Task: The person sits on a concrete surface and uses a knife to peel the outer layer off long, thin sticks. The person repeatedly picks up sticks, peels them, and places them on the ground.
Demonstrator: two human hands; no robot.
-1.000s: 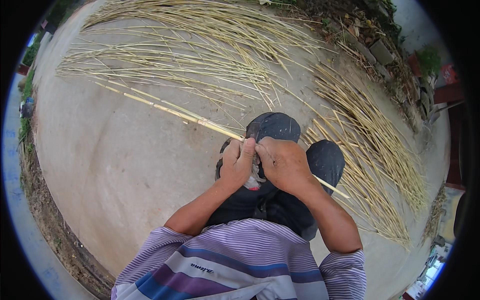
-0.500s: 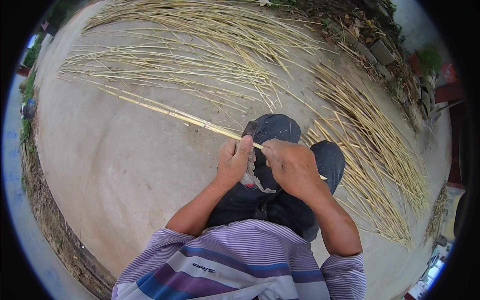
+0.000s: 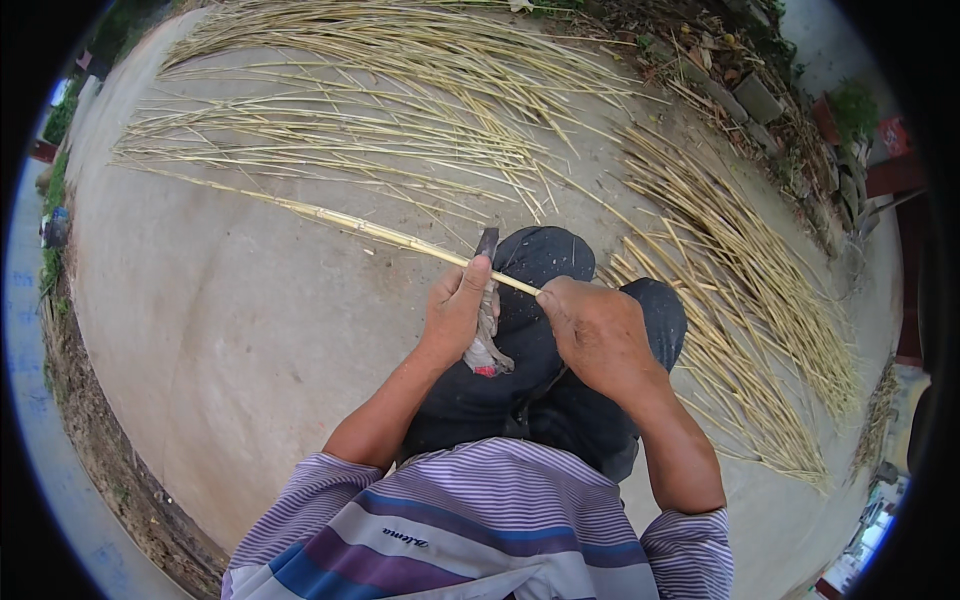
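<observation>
Left hand (image 3: 455, 310) is wrapped around a knife (image 3: 487, 300) with a cloth-bound handle, thumb pressing a long bamboo strip (image 3: 340, 222) against it. Right hand (image 3: 595, 335) pinches the strip's near end over the knees, while it runs off far left across the concrete floor (image 3: 250, 330). Piles of split strips (image 3: 400, 110) lie beyond and right.

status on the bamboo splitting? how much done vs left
Done: many thin strips lie fanned on the concrete ahead and to the right. In hand: the left hand holds a blade against one long bamboo strip, the right hand gripping its near end. Left: no uncut stock is identifiable.
</observation>
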